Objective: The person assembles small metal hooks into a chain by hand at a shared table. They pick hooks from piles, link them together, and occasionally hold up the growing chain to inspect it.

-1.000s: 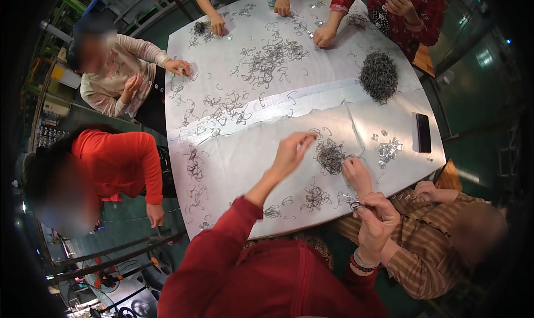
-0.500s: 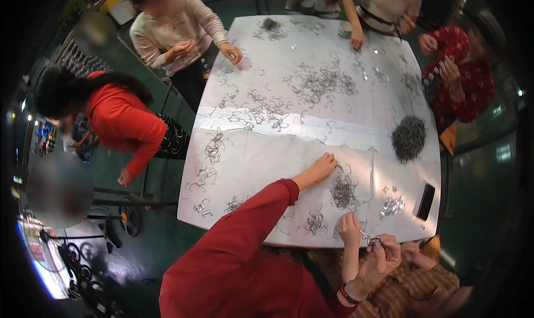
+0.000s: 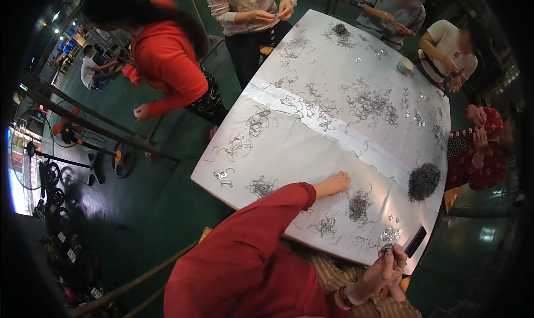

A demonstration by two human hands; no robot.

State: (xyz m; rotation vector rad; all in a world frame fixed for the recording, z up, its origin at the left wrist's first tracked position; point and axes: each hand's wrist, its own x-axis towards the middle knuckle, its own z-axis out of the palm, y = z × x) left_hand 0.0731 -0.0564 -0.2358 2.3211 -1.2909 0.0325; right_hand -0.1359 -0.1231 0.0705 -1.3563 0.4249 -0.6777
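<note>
Head view: 1 small metal piece held at a white table.
Right hand, lower right of the frame, pinches this piece between closed fingertips; left hand, right of the centre, has bent fingers near a pile of dark hooks; I cannot tell whether they hold something.

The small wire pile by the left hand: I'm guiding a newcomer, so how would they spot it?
On the white table, find the wearer's red-sleeved left hand. Right of it, nearer the wearer, sits the small wire pile. It is denser than the loose wire cluster to its lower left, yet smaller than the big dark pile near the table's right edge.
</note>
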